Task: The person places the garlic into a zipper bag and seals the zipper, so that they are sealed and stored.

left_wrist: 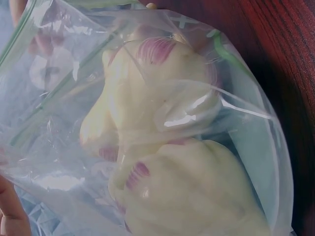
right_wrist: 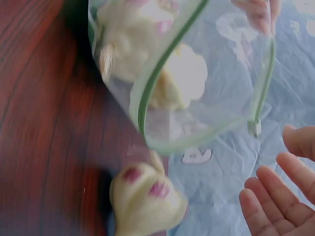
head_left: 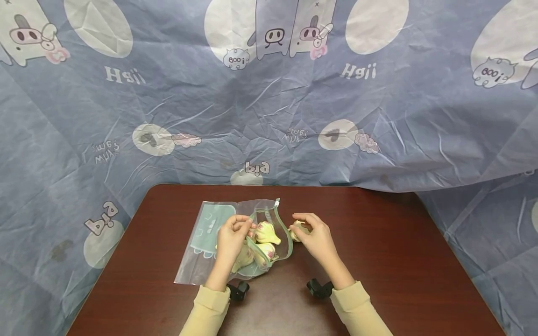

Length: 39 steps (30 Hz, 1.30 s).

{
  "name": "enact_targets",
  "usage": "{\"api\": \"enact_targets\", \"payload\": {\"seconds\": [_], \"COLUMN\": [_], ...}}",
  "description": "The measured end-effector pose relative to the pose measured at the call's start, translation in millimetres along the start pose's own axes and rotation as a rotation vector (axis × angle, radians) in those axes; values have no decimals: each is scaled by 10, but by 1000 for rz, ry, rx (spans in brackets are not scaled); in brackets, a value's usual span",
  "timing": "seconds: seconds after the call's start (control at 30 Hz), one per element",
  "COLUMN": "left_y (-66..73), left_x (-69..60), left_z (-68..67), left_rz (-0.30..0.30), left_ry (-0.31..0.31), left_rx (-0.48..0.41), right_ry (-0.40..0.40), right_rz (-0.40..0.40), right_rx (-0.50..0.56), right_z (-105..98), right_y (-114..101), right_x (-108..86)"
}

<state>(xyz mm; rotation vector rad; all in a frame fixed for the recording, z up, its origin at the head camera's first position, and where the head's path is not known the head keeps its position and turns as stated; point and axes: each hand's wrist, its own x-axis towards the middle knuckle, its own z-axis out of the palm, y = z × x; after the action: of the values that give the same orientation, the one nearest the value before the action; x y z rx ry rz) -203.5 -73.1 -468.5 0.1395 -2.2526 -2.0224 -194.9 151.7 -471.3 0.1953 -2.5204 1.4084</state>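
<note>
A clear zip bag with a green-edged mouth lies on the table, holding several garlic bulbs with purple patches. My left hand pinches the near edge of the mouth, which gapes toward the right. In the left wrist view, bulbs show through the plastic. One loose garlic bulb sits on the table just right of the mouth. Beside it is my right hand, partly covering it in the head view. The right wrist view shows that hand's fingers extended and apart from the bulb.
The dark red-brown table extends on both sides of the bag. A blue patterned cloth hangs behind its far edge. A white slider sits at the far end of the bag's zip. A pale blue-green printed panel marks the bag's left part.
</note>
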Motion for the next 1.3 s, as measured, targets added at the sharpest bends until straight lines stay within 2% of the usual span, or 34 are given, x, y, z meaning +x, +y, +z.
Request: {"api": "enact_targets", "payload": {"seconds": [0.3, 0.5, 0.67, 0.93, 1.1, 1.3], "left_y": [-6, 15, 20, 30, 33, 8], "left_x": [7, 4, 11, 6, 5, 8], "left_z": [-21, -21, -9, -1, -10, -15], "left_rz": [5, 4, 1, -14, -17, -10], "left_ry": [5, 8, 5, 13, 13, 14], "left_rx": [39, 29, 20, 17, 35, 40], "right_ry": [54, 63, 33, -57, -81, -99], "right_rz": [7, 38, 88, 162, 174, 199], "right_rx": [-23, -43, -64, -84, -107, -78], "right_z": [-145, -199, -210, -202, -172, -119], "right_y": [184, 296, 379, 504, 595, 675], "right_x": [21, 24, 29, 44, 47, 48]}}
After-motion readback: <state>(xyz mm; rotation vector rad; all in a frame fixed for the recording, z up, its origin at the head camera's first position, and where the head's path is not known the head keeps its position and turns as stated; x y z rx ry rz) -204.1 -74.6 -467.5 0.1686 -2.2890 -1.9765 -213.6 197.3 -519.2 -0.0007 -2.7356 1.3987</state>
